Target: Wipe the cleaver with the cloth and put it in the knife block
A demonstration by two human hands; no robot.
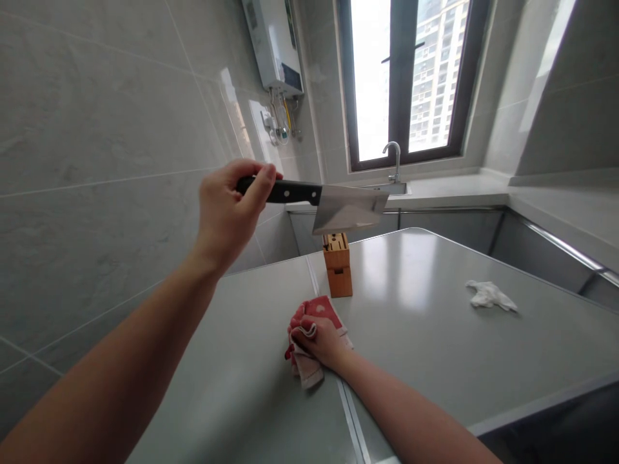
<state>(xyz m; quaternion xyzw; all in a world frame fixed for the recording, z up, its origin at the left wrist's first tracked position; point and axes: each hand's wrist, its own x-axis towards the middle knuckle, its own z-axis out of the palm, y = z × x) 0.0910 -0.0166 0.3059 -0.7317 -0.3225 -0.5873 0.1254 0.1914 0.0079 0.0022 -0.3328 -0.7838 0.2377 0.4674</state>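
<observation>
A cleaver [351,207] is raised above the table, its black handle gripped in my left hand [232,206] and its broad blade pointing right. Low on the table, my right hand [322,338] has its fingers closed around a bunched red and pink cloth [322,310]. Just behind the cloth stands a wooden knife block [339,274] with slots in its top. The cleaver's lower edge appears right over the block's top in this view; whether they touch I cannot tell.
A crumpled white tissue [491,296] lies on the right of the grey table [420,348]. Beyond are a counter with a sink and faucet [396,161], and a window. A water heater [275,45] hangs on the tiled wall at left.
</observation>
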